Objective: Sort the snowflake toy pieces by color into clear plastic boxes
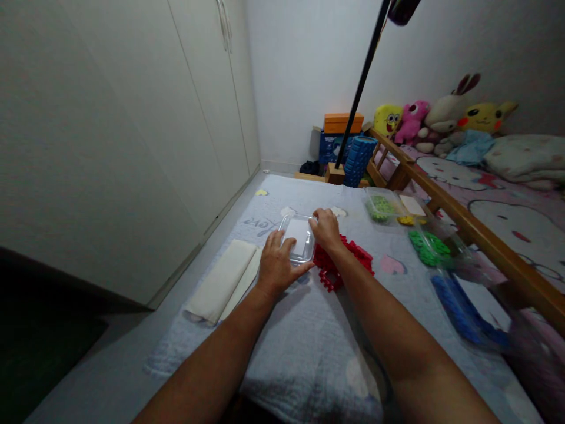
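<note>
Clear container (299, 257): apparently being positioned, away from edges of the table (304, 347); next probably needs steadying
Left hand (277, 262): fingers spread, grip unclear
Right hand (325, 228): fingers curled, grip unclear

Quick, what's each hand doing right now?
Left hand: open, fingers spread, at the clear plastic container's near left side.
Right hand: fingers curled at its right edge; can't tell whether it's gripping.
</note>
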`<state>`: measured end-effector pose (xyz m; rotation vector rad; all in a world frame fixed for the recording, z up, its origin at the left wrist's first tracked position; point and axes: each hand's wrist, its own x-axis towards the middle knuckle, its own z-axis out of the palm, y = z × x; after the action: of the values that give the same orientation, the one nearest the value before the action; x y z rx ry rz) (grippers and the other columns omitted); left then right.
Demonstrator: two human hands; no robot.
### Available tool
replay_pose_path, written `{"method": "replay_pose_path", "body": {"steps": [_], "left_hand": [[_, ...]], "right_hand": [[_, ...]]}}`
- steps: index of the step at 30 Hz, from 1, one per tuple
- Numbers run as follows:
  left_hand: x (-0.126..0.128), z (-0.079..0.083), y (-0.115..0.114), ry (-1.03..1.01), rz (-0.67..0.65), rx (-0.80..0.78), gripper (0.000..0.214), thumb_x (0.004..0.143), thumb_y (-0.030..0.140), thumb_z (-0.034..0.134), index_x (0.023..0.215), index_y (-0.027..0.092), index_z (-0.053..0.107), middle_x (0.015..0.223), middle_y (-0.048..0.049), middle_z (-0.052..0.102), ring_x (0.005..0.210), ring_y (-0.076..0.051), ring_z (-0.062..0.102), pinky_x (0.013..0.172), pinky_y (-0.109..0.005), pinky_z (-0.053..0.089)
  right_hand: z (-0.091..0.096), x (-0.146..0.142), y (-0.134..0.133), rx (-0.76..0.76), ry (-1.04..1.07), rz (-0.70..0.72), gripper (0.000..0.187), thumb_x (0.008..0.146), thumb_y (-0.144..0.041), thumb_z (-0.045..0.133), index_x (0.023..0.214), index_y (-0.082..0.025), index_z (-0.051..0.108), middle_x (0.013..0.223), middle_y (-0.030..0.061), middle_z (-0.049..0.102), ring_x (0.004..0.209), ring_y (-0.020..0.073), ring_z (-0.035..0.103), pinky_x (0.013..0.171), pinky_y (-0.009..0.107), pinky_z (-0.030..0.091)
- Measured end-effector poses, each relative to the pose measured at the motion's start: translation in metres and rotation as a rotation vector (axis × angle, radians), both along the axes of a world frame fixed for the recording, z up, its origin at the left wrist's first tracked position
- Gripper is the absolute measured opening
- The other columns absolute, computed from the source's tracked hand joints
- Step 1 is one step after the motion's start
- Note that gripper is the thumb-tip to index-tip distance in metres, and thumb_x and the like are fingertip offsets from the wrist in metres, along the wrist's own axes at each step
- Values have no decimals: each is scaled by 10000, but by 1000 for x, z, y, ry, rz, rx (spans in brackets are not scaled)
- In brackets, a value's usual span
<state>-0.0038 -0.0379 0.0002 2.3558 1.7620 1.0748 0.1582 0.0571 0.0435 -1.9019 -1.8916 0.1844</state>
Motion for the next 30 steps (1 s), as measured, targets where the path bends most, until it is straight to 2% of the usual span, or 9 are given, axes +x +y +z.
{"method": "replay_pose_path", "body": {"steps": [4, 10, 13, 16, 21, 25, 30], "left_hand": [[0, 0, 0, -13, -3, -9, 650, 694, 606, 875, 1169, 205, 686, 1451, -186, 581, 1428, -416, 481, 1205, -587, 397], [1, 1, 0, -14, -20, -23, 745, 658, 633, 892, 1210, 182, 678, 1480, -217, 557, 1445, -435, 461, 1212, -588, 388], [1, 1, -1, -16, -19, -33, 780, 634, 648, 899, 1229, 199, 670, 1500, -205, 544, 1455, -441, 447, 1212, -598, 383], [2, 2, -2, -15, -13, -34, 759, 664, 632, 887, 1248, 201, 661, 1509, -205, 537, 1459, -440, 442, 1211, -601, 383], [3, 2, -4, -6, -10, -27, 730, 714, 611, 859, 1272, 188, 650, 1500, -212, 537, 1461, -442, 440, 1208, -602, 386], [3, 2, -4, -17, -20, -11, 708, 723, 604, 852, 1266, 198, 645, 1492, -199, 543, 1459, -432, 447, 1207, -598, 392], [3, 2, -4, -34, -28, 0, 697, 734, 592, 844, 1274, 206, 630, 1476, -190, 555, 1450, -427, 458, 1200, -596, 400]], "right_hand": [[3, -1, 0, -7, 20, 34, 290, 987, -199, 499, 1205, -117, 673, 1187, 169, 716, 1108, 260, 644, 969, 321, 441], [19, 2, -5, -80, -62, 43, 358, 1020, -259, 451, 1325, -141, 594, 1126, 171, 768, 1045, 287, 705, 902, 332, 463], [28, 8, -6, -118, -48, 118, 416, 966, -214, 470, 1362, -151, 579, 1081, 149, 781, 1022, 285, 707, 892, 327, 476], [33, 19, -3, -171, 46, 214, 504, 883, -145, 482, 1378, -143, 573, 1002, 115, 782, 897, 256, 696, 836, 312, 494], [27, 36, 3, -267, 257, 360, 670, 771, -64, 509, 1435, -150, 528, 1056, 93, 772, 687, 164, 619, 717, 263, 508], [16, 44, 2, -272, 343, 358, 777, 722, -33, 544, 1483, -177, 490, 1135, 107, 749, 728, 144, 620, 686, 236, 504], [9, 47, -5, -274, 441, 388, 831, 764, -91, 577, 1569, -194, 395, 1245, 145, 717, 810, 163, 656, 720, 266, 534]]}}
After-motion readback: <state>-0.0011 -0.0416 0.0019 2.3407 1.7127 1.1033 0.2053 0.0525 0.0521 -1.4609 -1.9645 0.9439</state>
